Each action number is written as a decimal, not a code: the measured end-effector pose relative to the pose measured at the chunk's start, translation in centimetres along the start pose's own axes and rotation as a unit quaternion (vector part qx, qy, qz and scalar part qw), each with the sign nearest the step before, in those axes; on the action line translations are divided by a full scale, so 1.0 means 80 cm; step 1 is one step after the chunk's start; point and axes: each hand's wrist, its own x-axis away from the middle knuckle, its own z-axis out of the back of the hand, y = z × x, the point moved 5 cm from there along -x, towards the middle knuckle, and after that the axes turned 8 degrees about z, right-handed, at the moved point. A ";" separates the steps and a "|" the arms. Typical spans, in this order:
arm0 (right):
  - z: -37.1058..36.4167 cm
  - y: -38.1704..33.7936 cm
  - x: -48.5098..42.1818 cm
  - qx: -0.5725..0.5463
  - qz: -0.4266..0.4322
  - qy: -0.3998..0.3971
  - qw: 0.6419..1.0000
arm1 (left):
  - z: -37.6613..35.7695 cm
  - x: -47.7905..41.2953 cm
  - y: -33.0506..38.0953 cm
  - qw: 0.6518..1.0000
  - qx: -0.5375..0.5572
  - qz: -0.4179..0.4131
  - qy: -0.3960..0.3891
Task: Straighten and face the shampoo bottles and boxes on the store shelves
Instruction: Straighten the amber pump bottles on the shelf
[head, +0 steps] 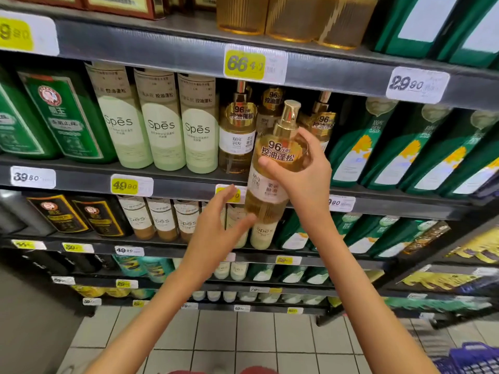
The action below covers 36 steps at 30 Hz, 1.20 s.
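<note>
I'm watching R hand [302,168] gripping amber bottle [267,190] up top, L hand [216,233] hovering open below; risking toppling shelved bottles [236,136] on re-entry.

On the dark metal middle shelf [81,171], green cardboard boxes [64,117] stand at the far left. Right of them three pale green plastic bottles [162,122] stand side by side, then a row of amber pump bottles [236,136], then dark green plastic bottles [359,147] out to the far right. In front of the amber row, off the shelf and tilted, is a single amber clear plastic pump bottle [270,184], with the right hand [307,174] wrapped round its shoulder. The left hand [216,230] is lower and further left, just beside the bottle's base, in front of the shelf below. Gold ribbed plastic bottles [291,17] stand on the shelf above.
</note>
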 end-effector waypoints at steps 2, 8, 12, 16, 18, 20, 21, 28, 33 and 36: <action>-0.005 0.011 0.014 -0.071 -0.076 -0.015 0.995 | -0.019 0.014 -0.009 0.999 0.004 0.025 -0.039; -0.024 0.045 0.057 -0.128 -0.232 -0.037 0.963 | -0.033 0.028 -0.040 0.996 0.037 0.070 -0.039; -0.026 0.061 0.070 -0.193 -0.284 -0.121 0.932 | -0.027 0.033 -0.050 0.993 0.042 0.099 -0.042; -0.035 0.068 0.099 -0.348 -0.332 -0.226 0.847 | -0.026 0.041 -0.034 0.971 0.153 0.119 -0.142; -0.037 0.067 0.102 -0.407 -0.326 -0.247 0.817 | -0.030 0.046 -0.024 0.945 0.217 0.126 -0.209; -0.037 0.063 0.098 -0.431 -0.303 -0.256 0.810 | -0.032 0.049 -0.021 0.917 0.269 0.138 -0.261; -0.037 0.060 0.096 -0.435 -0.292 -0.259 0.811 | -0.032 0.051 -0.020 0.908 0.279 0.136 -0.281; -0.038 0.059 0.098 -0.325 -0.292 -0.172 0.883 | -0.015 0.044 -0.043 0.952 0.186 0.129 -0.207; -0.045 0.056 0.097 -0.159 -0.280 -0.127 0.938 | -0.014 0.044 -0.044 0.994 0.015 0.095 -0.048; -0.045 0.056 0.100 -0.232 -0.320 -0.192 0.898 | -0.012 0.042 -0.043 0.985 0.093 0.120 -0.079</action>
